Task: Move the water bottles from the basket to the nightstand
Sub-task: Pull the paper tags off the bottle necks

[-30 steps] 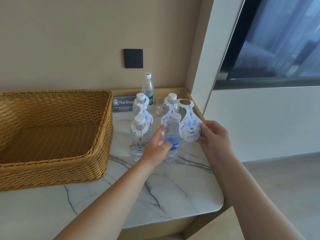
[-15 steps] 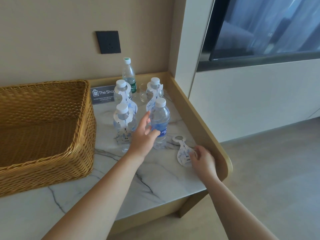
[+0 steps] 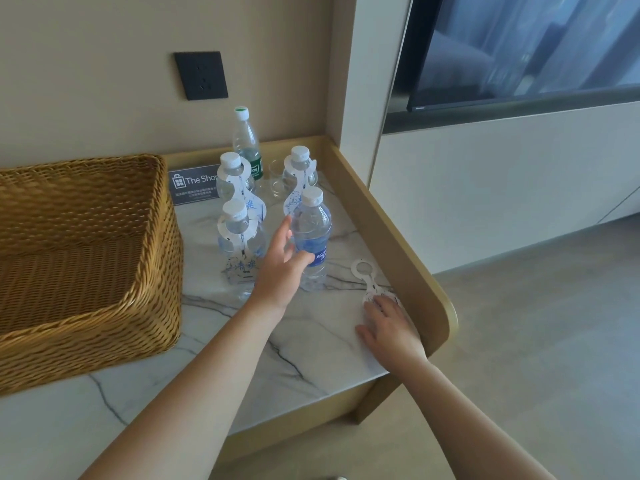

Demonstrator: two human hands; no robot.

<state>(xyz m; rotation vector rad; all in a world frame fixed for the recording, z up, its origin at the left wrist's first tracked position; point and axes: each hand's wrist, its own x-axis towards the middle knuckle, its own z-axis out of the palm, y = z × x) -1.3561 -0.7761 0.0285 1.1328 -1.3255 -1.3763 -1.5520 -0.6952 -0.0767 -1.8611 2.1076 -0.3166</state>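
Note:
Several water bottles stand on the marble nightstand (image 3: 214, 344). A green-label bottle (image 3: 246, 143) is at the back. Three bottles wear white paper neck tags: back left (image 3: 231, 174), back right (image 3: 300, 166), front left (image 3: 239, 237). The blue-label bottle (image 3: 313, 230) has no tag. My left hand (image 3: 282, 271) grips its lower part, thumb on the label and fingers up its left side. A loose paper tag (image 3: 363, 273) lies flat near the right rim. My right hand (image 3: 389, 323) rests flat on its lower end. The wicker basket (image 3: 86, 327) at the left shows no bottles inside.
Glass tumblers (image 3: 277, 183) stand among the back bottles. A grey "The Shop" sign (image 3: 194, 183) leans on the wall under a black socket (image 3: 201, 76). A raised wooden rim (image 3: 398, 233) borders the nightstand's right side. A TV (image 3: 519, 50) hangs at the upper right.
My right hand lifted the paper tag off the blue-label bottle, laid it on the marble at the right and now lies flat on it. My left hand stayed on the bottle.

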